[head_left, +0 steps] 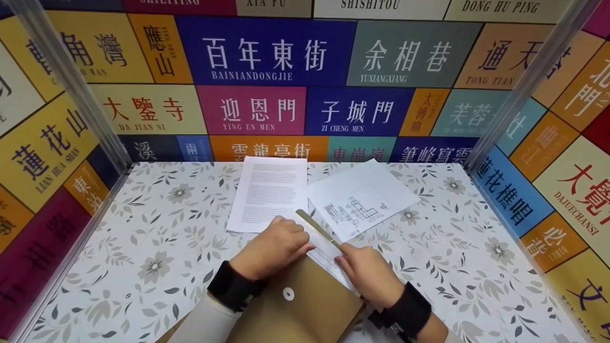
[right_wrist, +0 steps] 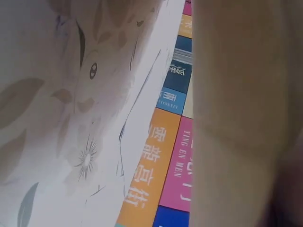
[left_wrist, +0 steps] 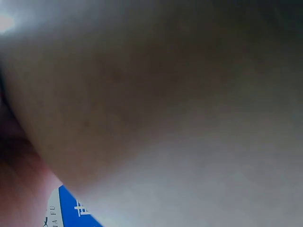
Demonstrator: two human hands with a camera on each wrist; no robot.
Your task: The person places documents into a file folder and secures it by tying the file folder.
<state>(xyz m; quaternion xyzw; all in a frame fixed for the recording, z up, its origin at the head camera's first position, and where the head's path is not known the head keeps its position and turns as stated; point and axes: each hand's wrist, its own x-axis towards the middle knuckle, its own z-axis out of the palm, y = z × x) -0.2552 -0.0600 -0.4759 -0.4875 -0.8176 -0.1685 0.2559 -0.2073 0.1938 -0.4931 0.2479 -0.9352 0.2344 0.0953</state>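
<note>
On a floral desk (head_left: 128, 238), left hand (head_left: 279, 244) and right hand (head_left: 371, 272) both gripping a brown envelope (head_left: 314, 297), papers (head_left: 325, 251) at its opening, printed sheets (head_left: 272, 190) beyond.

— Where does the envelope (head_left: 305, 314) lie?
— Between the left hand (head_left: 279, 243) and the right hand (head_left: 371, 271), stretching back from them.
— And the inner papers (head_left: 329, 255)?
— In its mouth, just right of the left hand.
— What lies beyond?
— On the table (head_left: 157, 224), the text page (head_left: 274, 195) sits ahead of the left hand; the diagram sheet (head_left: 364, 200), just right of that page, sits ahead of the right hand. The wall (head_left: 264, 55) stands behind both.
</note>
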